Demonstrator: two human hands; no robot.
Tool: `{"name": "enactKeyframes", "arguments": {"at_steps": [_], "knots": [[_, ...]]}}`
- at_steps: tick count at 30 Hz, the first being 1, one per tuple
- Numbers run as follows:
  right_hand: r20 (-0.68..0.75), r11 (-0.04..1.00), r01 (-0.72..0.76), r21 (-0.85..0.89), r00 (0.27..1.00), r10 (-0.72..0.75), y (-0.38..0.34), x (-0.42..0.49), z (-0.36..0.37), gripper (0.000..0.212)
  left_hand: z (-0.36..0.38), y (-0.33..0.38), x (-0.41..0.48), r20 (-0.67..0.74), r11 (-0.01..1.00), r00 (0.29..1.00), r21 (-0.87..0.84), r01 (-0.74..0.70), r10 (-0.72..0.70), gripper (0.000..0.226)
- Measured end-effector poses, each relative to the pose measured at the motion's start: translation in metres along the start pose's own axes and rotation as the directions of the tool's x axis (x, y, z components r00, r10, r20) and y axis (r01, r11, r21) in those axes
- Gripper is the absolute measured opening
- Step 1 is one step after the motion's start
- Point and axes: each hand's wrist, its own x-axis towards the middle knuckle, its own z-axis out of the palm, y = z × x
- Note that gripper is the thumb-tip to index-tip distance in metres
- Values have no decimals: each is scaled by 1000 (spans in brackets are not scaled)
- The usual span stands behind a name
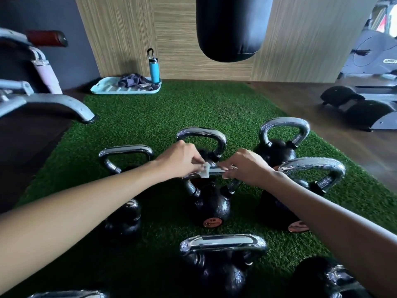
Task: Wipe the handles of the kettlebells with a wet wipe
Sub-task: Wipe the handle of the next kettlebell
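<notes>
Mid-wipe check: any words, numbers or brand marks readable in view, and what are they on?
"SPORT", cut off by the frame edge: on the grey exercise machine at far right.
Too blurred to read: marks on the copper disc of the middle kettlebell.
Too blurred to read: the second copper disc, on the right kettlebell.

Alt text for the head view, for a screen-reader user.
Two hands work on the chrome handle of the middle kettlebell: the left hand pinches a white wet wipe against it, the right hand grips it alongside. Other kettlebells stand around on green turf; a punching bag hangs behind.
</notes>
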Motion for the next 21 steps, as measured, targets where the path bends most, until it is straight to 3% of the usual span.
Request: {"name": "enactKeyframes", "arguments": {"at_steps": [5, 10, 13, 21], "knots": [[-32, 998, 3, -56, 999, -4, 4, -5, -2, 41, -5, -48, -18, 21, 986, 989, -77, 148, -147, 34], [52, 998, 19, -62, 999, -15, -7, 6, -9, 45, 16, -36, -28, -149, 983, 982, -159, 94, -118, 23], [17, 997, 4, -80, 1000, -3, -1, 2, -4, 46, 25, -34, -34, -191, 963, 964, -229, 139, -185, 26], [-103, 991, -37, -127, 994, 24, -6, -29, 6, 27, 55, -47, -40, -125, 762, 867, -548, 344, -482, 27]]}}
